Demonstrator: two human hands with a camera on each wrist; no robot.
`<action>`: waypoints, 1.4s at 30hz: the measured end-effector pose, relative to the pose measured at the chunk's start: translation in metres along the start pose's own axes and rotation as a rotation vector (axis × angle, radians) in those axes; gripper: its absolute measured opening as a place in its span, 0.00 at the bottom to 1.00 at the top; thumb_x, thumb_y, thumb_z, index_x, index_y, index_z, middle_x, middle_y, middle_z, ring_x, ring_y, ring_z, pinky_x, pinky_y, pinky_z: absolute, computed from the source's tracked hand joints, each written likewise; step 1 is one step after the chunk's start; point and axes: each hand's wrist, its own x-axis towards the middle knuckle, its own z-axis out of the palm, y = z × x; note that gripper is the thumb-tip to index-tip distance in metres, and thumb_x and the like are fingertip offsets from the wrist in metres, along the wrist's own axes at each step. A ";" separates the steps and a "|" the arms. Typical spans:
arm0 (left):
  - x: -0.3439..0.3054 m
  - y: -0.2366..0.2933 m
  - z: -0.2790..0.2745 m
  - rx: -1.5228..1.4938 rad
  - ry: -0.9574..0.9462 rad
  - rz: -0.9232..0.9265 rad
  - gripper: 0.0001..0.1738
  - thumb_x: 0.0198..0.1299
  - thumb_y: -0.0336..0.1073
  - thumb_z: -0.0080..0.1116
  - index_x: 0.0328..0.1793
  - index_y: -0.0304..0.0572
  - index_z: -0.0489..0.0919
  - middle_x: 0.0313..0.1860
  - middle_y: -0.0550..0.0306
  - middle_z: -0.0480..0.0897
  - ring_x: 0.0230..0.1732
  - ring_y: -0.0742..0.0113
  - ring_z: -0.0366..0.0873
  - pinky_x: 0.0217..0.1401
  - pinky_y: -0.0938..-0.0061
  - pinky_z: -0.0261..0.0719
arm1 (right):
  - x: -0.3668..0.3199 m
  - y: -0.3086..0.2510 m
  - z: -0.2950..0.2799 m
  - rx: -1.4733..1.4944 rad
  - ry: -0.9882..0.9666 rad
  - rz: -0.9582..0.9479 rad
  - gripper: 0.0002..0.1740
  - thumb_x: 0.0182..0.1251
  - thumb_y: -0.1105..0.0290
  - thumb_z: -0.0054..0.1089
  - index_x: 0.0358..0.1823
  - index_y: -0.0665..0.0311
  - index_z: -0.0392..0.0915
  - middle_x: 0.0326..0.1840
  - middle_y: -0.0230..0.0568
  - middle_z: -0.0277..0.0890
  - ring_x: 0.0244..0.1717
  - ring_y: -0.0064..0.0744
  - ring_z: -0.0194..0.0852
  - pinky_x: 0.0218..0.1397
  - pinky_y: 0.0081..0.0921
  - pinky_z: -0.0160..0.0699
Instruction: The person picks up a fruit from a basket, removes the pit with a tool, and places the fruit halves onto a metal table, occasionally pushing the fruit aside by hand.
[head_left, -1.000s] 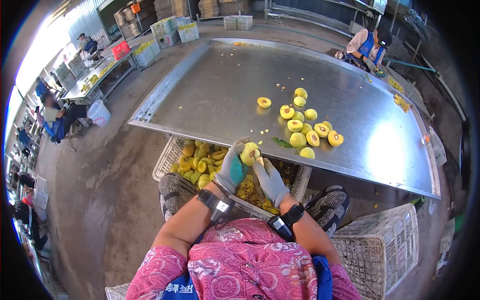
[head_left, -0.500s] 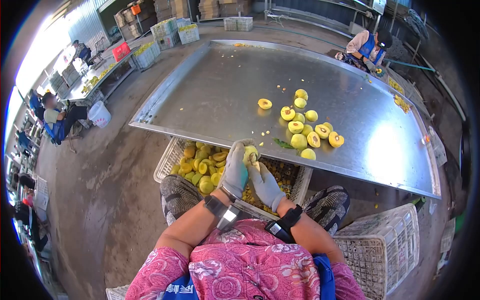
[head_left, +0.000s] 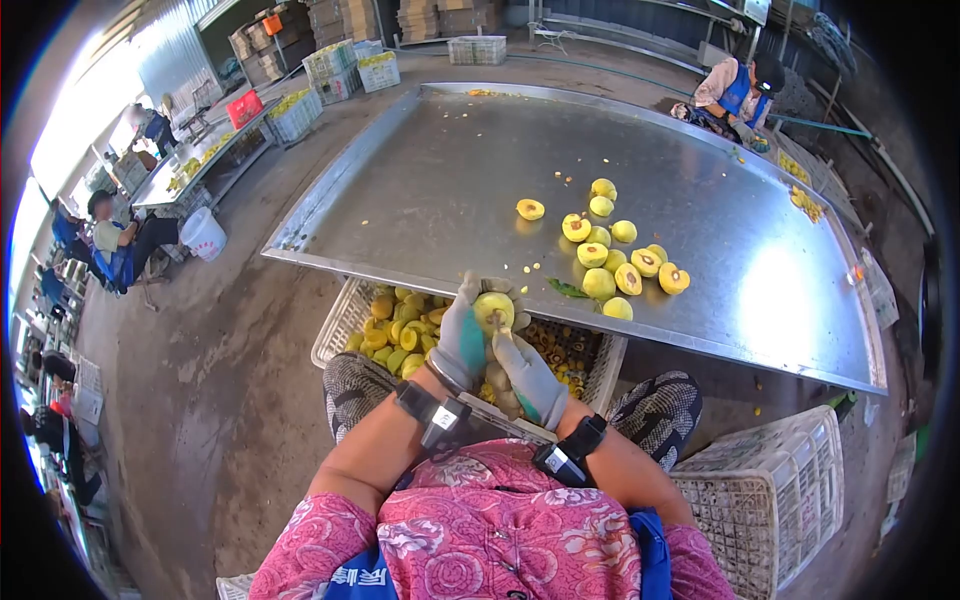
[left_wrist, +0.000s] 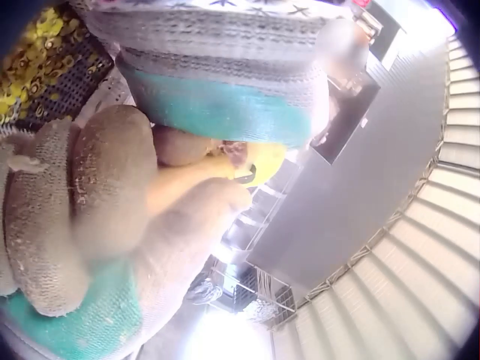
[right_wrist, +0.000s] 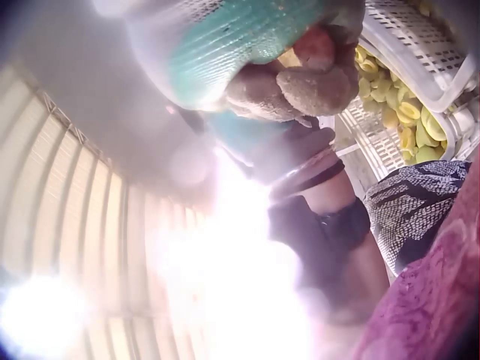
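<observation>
My left hand (head_left: 462, 338), in a grey glove with a teal palm, holds a yellow-green peach (head_left: 494, 308) over the front edge of the metal table. My gloved right hand (head_left: 532, 378) grips a small pitting tool; its yellowish handle (left_wrist: 180, 180) runs through the curled fingers in the left wrist view. The tool's dark curved metal tip (left_wrist: 246, 178) is right at the peach, beside a brownish patch of its flesh. In the right wrist view, gloved fingers (right_wrist: 319, 91) hide most of the peach and tool.
Whole and halved peaches (head_left: 600, 283) lie on the metal table (head_left: 400, 190). Beneath its front edge, a white crate (head_left: 335, 335) holds peach halves (head_left: 400, 335) and scraps. Another crate (head_left: 760, 490) stands at right. A person (head_left: 735, 95) works across the table; others sit at left.
The peach has turned in the left hand and shows more of its surface from above. The right hand has shifted slightly, its tool staying at the fruit. Peaches on the table have not moved.
</observation>
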 end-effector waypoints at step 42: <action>-0.015 0.005 -0.014 0.350 0.072 0.318 0.23 0.76 0.52 0.45 0.38 0.39 0.78 0.33 0.54 0.79 0.36 0.64 0.79 0.40 0.70 0.82 | 0.007 0.019 0.005 0.191 -0.162 0.217 0.22 0.77 0.38 0.41 0.36 0.46 0.69 0.18 0.23 0.60 0.09 0.17 0.51 0.10 0.17 0.48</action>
